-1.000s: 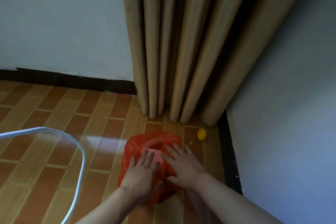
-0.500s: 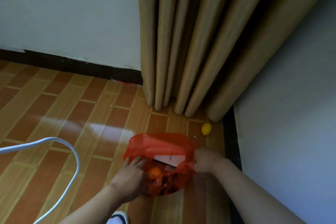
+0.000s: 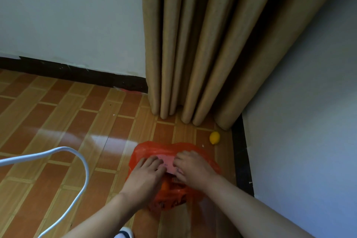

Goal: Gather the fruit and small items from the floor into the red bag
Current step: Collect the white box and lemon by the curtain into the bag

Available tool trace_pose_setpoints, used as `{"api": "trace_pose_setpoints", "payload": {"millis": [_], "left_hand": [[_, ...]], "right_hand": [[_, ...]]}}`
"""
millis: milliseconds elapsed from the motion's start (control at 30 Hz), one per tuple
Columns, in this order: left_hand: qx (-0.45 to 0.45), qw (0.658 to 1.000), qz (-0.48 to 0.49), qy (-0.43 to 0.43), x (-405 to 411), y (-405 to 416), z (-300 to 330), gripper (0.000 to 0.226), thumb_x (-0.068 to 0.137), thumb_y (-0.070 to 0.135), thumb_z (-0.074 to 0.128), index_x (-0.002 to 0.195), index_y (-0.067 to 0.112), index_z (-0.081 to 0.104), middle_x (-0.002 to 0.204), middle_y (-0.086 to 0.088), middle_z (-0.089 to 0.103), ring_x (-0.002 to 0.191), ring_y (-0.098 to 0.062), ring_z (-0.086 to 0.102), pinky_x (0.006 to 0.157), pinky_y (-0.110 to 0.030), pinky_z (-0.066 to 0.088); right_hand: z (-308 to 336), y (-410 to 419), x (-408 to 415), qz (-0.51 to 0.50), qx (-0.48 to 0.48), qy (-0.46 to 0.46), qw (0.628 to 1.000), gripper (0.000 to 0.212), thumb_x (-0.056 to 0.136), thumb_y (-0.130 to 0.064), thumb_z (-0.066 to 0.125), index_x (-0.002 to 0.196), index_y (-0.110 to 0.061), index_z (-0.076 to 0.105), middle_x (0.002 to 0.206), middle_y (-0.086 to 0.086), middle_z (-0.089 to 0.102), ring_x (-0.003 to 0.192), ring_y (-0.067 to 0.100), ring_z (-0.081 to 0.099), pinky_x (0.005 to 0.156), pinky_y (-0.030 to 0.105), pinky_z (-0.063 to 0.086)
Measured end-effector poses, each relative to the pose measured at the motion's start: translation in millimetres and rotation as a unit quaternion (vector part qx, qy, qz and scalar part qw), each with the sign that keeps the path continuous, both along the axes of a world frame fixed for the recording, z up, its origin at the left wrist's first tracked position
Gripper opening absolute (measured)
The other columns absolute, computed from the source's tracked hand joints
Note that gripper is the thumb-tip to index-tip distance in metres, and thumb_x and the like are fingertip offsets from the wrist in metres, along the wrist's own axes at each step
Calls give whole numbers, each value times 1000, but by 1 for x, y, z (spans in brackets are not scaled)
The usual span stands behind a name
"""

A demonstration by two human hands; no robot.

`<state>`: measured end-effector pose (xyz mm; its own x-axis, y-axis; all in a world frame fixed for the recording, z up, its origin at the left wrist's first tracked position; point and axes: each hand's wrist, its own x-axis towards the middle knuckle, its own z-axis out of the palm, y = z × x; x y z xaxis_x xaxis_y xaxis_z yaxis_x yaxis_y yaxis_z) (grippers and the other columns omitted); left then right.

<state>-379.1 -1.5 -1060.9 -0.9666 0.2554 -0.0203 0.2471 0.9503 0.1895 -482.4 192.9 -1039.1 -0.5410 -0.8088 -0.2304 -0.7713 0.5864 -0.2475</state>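
Note:
The red plastic bag point(image 3: 154, 149) lies on the wooden floor near the corner. Inside it I see a pink packet point(image 3: 168, 162) and, lower down, an orange fruit point(image 3: 165, 186). My left hand point(image 3: 144, 177) is over the bag's left side, its fingers curled onto the packet's left end. Over the right side is my right hand point(image 3: 193, 168), whose bent fingers grip the packet's right end. A yellow lemon point(image 3: 214, 137) sits on the floor beyond the bag, to its right, close to the curtain foot.
Tan curtain folds point(image 3: 193, 44) hang into the corner behind the bag. A black skirting board point(image 3: 241, 150) and the wall run close along the right. A white cable point(image 3: 85, 170) loops over the floor on the left. A shoe tip point(image 3: 124, 235) shows at the bottom edge.
Half a second ago my hands held the bag's mouth apart at its sides. Both have come back together over the pink packet in the bag's opening.

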Motion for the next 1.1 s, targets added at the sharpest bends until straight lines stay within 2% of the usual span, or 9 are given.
{"api": "trace_pose_setpoints", "payload": {"millis": [67, 167, 267, 500, 600, 733, 833, 967, 1100], "left_hand": [[-22, 996, 19, -89, -2, -4, -3, 82, 87, 46, 74, 158, 30, 36, 169, -3, 21, 157, -29, 21, 123, -52, 16], [-45, 979, 21, -199, -6, -10, 0, 107, 93, 47, 70, 164, 34, -9, 166, 3, -23, 158, -25, -14, 122, -51, -10], [-42, 976, 25, -214, -7, -17, -9, 116, 88, 55, 72, 164, 34, -13, 173, -5, -10, 160, -30, -7, 126, -54, -2], [-10, 967, 26, -252, 1, -34, -21, 116, 82, 64, 73, 164, 34, -4, 173, -3, -2, 160, -26, 0, 127, -44, 2], [7, 967, 28, -252, 1, -29, -25, 112, 78, 67, 73, 163, 39, 6, 172, 1, 8, 159, -27, 9, 128, -48, 10], [9, 990, -1, -143, -1, -22, -18, 66, 87, 53, 63, 148, 39, 45, 154, 5, 43, 145, -24, 40, 117, -45, 38], [-17, 997, -18, -70, -5, -11, -13, 71, 85, 52, 70, 150, 34, 46, 160, -5, 43, 148, -31, 40, 119, -51, 37], [-27, 985, -2, -173, -20, -14, -9, 111, 90, 61, 65, 162, 39, -17, 165, 4, -31, 153, -25, -26, 122, -51, -12], [-79, 968, 2, -239, -26, -35, -21, 117, 87, 61, 68, 162, 36, -18, 170, -1, -22, 158, -30, -17, 124, -56, -8]], "right_hand": [[-16, 8, -3, -10, 81, -15, 997, 66, 94, -46, 67, 151, -21, 45, 157, 2, 42, 147, 25, 34, 121, 47, 24], [-27, 25, -12, -44, 132, -50, 989, 112, 80, -71, 71, 165, -27, 11, 172, 1, 16, 158, 27, 13, 128, 51, 5], [-27, 40, -19, -75, 102, -87, 988, 122, 70, -85, 65, 165, -33, 9, 169, -2, 19, 157, 22, 15, 128, 47, 6], [-52, 85, -21, -143, 121, -193, 963, 125, 62, -79, 79, 163, -43, 16, 164, -5, 31, 151, 24, 31, 126, 42, 26], [-46, 77, -20, -142, 89, -158, 973, 95, 74, -63, 77, 157, -39, 37, 155, -8, 45, 140, 18, 44, 119, 38, 38], [-22, 56, -16, -44, 29, -1, 999, 43, 92, -38, 58, 130, -19, 65, 132, 0, 61, 122, 22, 60, 102, 37, 50], [-14, 41, -14, 7, -5, 86, 996, 63, 91, -46, 56, 147, -18, 51, 158, 5, 43, 146, 24, 39, 118, 46, 33], [-22, 48, -18, -13, 93, 23, 995, 113, 84, -66, 64, 167, -22, 0, 173, -3, -17, 158, 19, -18, 125, 46, -11], [-49, 74, -25, -63, 167, -57, 982, 138, 73, -83, 68, 164, -22, -16, 173, -1, -20, 157, 21, -24, 125, 48, -14]]}}
